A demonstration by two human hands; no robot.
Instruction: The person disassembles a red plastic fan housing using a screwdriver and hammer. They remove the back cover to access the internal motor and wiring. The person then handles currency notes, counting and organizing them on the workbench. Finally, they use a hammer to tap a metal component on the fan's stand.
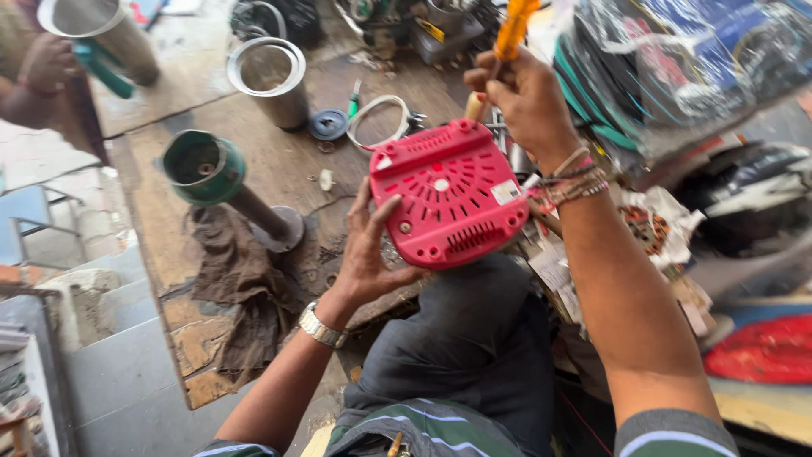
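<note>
Two hands at work, head view only. Left hand (365, 254), watch on the wrist, spreads its fingers open against the lower left edge of a red plastic base (450, 193), propping it up tilted, underside with vent slots facing the camera, above the lap and the worktop (279, 169) edge. Right hand (526, 100), thread bands on the wrist, has its grip closed on an orange-handled screwdriver (512, 30), held upright just behind the base's top edge; the tip is hidden. On the worktop: steel jar (272, 80), green-topped jar (207, 169) lying on its side, brown rag (241, 283), white cord (376, 118). Top left, another person's hand (46, 61) touches a steel jar (101, 30). Bagged goods (677, 59) at right.
</note>
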